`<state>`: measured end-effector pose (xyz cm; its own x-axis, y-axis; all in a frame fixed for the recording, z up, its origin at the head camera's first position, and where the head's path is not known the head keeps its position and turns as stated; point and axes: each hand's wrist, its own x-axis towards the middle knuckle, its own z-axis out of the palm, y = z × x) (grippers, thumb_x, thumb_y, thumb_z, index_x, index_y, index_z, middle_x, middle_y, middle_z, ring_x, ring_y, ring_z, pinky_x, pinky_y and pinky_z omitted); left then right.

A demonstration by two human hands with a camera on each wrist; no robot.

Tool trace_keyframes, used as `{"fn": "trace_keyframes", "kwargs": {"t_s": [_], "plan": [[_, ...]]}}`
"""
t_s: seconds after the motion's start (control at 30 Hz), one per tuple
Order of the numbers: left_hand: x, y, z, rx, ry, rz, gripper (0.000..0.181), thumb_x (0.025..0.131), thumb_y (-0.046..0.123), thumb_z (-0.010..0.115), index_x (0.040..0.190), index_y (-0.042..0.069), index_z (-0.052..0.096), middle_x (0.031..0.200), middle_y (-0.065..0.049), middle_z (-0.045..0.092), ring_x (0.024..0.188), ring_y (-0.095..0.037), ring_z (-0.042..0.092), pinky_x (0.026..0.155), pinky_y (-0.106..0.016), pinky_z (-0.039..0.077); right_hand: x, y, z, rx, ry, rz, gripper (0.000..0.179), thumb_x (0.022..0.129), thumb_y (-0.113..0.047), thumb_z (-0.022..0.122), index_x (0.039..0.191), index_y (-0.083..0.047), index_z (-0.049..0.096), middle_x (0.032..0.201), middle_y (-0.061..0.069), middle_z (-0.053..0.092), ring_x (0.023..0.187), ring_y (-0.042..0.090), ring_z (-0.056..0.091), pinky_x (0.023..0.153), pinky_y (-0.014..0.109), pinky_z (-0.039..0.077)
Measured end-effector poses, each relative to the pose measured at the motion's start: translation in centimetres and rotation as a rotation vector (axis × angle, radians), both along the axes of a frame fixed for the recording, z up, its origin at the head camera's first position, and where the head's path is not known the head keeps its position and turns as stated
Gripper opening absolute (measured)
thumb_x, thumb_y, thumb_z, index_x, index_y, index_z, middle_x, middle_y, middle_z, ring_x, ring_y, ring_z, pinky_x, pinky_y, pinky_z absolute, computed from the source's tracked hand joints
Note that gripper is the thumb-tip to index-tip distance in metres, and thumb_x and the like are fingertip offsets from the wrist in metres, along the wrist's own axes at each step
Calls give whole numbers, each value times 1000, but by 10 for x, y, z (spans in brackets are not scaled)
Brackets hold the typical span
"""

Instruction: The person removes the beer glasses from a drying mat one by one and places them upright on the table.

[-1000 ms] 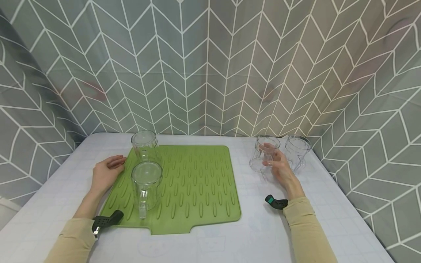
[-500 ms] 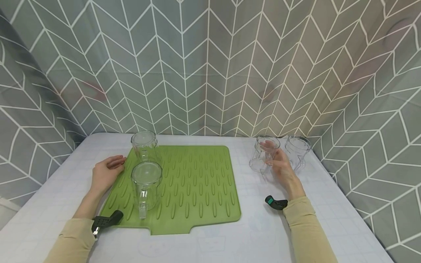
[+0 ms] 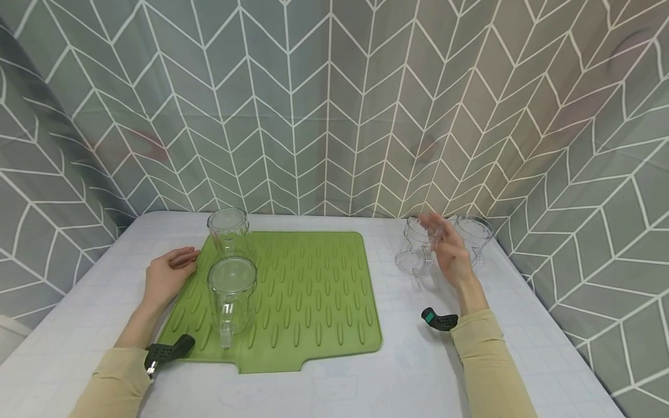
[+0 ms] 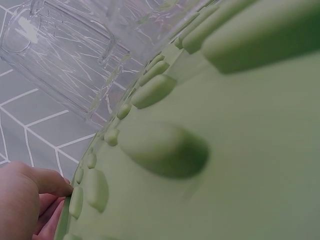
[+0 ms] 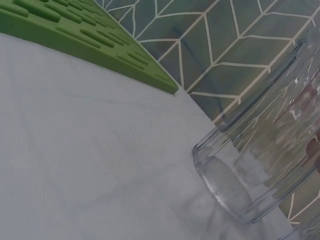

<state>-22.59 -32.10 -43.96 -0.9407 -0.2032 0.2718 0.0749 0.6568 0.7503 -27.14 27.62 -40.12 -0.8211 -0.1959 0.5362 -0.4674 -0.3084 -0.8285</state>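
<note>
My left hand [image 3: 168, 276] rests at the left edge of the green ridged drying mat [image 3: 313, 290], fingers loosely bent. In the left wrist view a fingertip touches the mat's rim. On the mat's left side stand two clear glass mugs, a far one [image 3: 228, 232] and a near one [image 3: 233, 296] with its handle toward me; both look bottom up. To the right, my right hand [image 3: 450, 249] is beside an upright clear glass mug [image 3: 410, 252], fingers extended near its rim. I cannot tell whether they touch it. Behind that hand is another glass mug [image 3: 474, 229], partly hidden.
A white cloth [image 3: 387, 383] covers the table. Grey curtains [image 3: 313, 116] with a white chevron pattern hang close behind the table and along the sides. White cloth lies between the mat's right edge and the right-hand mugs.
My right hand has loosened from around the upright mug and risen toward its rim, with its fingers straightened. The mugs, mat and left hand stay in place.
</note>
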Motion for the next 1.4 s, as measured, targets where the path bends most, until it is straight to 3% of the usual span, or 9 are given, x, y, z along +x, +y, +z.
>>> {"fn": "trace_keyframes", "kwargs": {"t_s": [0.13,0.23,0.47,0.6,0.7,0.87,1.07,1.27,1.4], "plan": [[0,0,0,-6,-5,3,41,95,10,61,133,-6,58,123,-25,67,87,14,61,72,1,46,1,-1,7,-22,14,11,72,78,17,29,150,14,21,145,17,48,135,31,35,90,20,41],[1,0,1,-5,-4,3,41,95,11,62,133,-6,58,123,-24,67,89,7,66,72,1,46,2,-2,12,-41,13,-16,71,79,17,32,149,13,22,146,16,48,136,30,35,80,18,43],[1,0,1,1,-7,3,41,95,10,61,133,-6,58,123,-25,67,85,19,56,72,1,46,6,-6,27,-24,7,-103,70,81,19,37,150,11,26,149,15,45,140,27,35,93,20,46],[1,0,2,2,-5,4,41,94,9,61,133,-6,58,123,-24,67,85,19,56,72,2,46,8,-7,35,-28,20,-132,70,80,22,39,148,10,31,148,15,48,140,26,38,118,25,30],[1,1,2,7,-3,1,41,94,8,62,133,-6,58,123,-25,67,83,23,51,72,2,45,10,-8,41,-42,23,-148,70,80,23,41,148,9,33,147,15,49,139,23,41,126,29,19],[1,1,2,11,-3,-4,42,95,9,63,133,-7,58,123,-25,67,82,25,47,72,2,45,14,-11,50,-38,23,-167,70,80,23,43,148,12,31,146,14,48,142,29,35,126,29,19],[2,0,2,-6,-5,10,41,95,10,63,132,-6,59,122,-24,67,84,14,61,71,2,45,20,-18,64,12,16,-205,70,81,22,47,149,10,32,149,13,46,145,30,32,127,30,15],[2,2,3,7,-4,2,41,94,8,63,132,-7,58,123,-25,67,80,26,46,71,2,45,28,-32,77,24,30,-208,70,80,24,50,147,9,36,148,14,48,143,26,37,127,33,16],[2,2,3,8,-4,1,41,94,8,62,133,-8,58,123,-26,67,80,27,45,71,2,45,32,-44,82,55,39,-198,68,81,23,52,146,9,38,147,14,48,142,26,37,127,33,16]]}}
